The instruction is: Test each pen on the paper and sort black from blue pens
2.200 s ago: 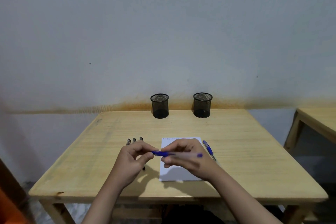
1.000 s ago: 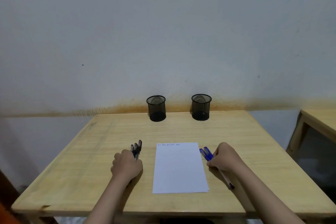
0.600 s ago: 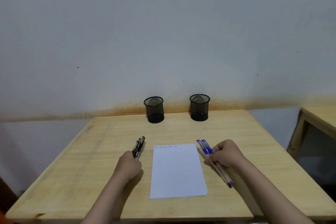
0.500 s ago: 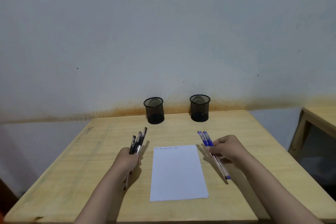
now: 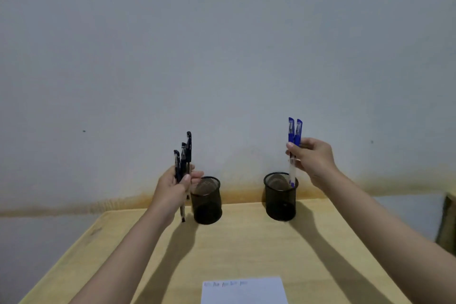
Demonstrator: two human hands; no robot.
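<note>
My left hand point(image 5: 174, 186) grips three black-capped pens point(image 5: 183, 155) upright, just left of the left mesh cup point(image 5: 206, 201); their tips hang beside the cup, outside it. My right hand point(image 5: 312, 158) holds two blue-capped pens point(image 5: 295, 131) upright over the right mesh cup point(image 5: 281, 197), and their lower ends dip inside its rim. The white paper point(image 5: 244, 290) lies at the near edge of the wooden table point(image 5: 246, 242), with small ink marks along its top.
Both cups stand at the table's far edge against a pale wall with an orange stain along its base. Part of a second wooden table point(image 5: 447, 219) shows at the far right.
Both hands lifted their pens off the table and carried them forward to the cups. The view tilted up, so the paper now sits at the bottom edge.
</note>
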